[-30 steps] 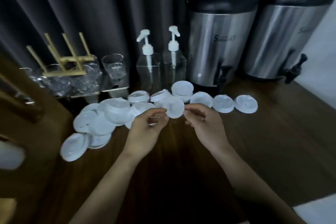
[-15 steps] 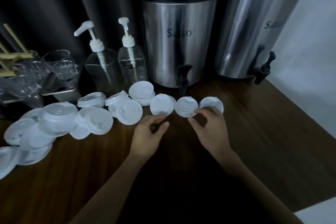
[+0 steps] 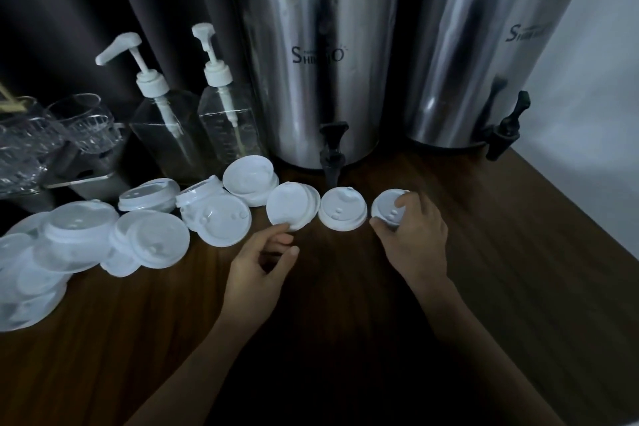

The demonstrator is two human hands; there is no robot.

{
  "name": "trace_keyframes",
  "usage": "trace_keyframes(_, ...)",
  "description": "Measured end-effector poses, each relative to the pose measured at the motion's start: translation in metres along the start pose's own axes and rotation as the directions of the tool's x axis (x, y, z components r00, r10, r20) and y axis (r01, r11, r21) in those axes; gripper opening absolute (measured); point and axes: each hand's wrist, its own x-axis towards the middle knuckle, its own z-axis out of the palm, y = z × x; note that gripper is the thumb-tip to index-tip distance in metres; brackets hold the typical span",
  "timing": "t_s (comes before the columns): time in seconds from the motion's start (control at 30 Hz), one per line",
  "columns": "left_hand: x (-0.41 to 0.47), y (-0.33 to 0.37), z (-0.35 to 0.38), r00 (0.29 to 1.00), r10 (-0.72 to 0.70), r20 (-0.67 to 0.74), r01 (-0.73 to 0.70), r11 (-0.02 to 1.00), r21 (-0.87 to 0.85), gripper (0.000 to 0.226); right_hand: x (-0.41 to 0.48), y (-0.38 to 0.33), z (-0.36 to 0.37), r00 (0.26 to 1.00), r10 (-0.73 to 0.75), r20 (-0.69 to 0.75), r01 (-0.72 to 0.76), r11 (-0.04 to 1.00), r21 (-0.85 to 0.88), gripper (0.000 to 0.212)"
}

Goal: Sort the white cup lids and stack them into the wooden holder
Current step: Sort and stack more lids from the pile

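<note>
While reaching across the table (image 3: 518,252), grips the end lid (image 3: 387,211) with the right hand (image 3: 413,239), fingers curled over it; brushes a tilted lid (image 3: 288,206) with the loosely curled, empty left hand (image 3: 259,266). Heaped lids (image 3: 79,239) far left, near a sliver of wooden holder (image 3: 8,102).

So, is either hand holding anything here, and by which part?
The right hand grips the rightmost white lid by its rim, thumb near, fingers far. The left hand holds nothing.
</note>
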Motion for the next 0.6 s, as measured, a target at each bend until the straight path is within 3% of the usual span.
trace_keyframes(0.13, 0.000, -0.004, -0.002, 1.000, -0.024, -0.013, 0.023, 0.995, -0.097, 0.034, -0.007, -0.007, -0.007, 0.996, 0.045, -0.077, -0.029, 0.980, 0.196, 0.059)
trace_keyframes(0.27, -0.002, -0.006, -0.007, 0.999, -0.044, -0.014, 0.041, 0.984, -0.174, 0.028, -0.021, -0.023, -0.010, 0.997, -0.012, -0.077, 0.043, 0.910, 0.411, 0.068)
trace_keyframes(0.47, -0.015, -0.008, -0.021, 0.995, -0.074, 0.060, 0.088, 0.950, -0.299, 0.025, -0.060, -0.071, -0.002, 0.948, -0.297, 0.114, 0.147, 0.725, 0.673, 0.082)
trace_keyframes(0.6, -0.024, -0.008, -0.035, 0.987, -0.112, 0.116, 0.148, 0.911, -0.385, 0.032, -0.076, -0.090, 0.014, 0.893, -0.374, 0.248, 0.047, 0.628, 0.777, 0.082)
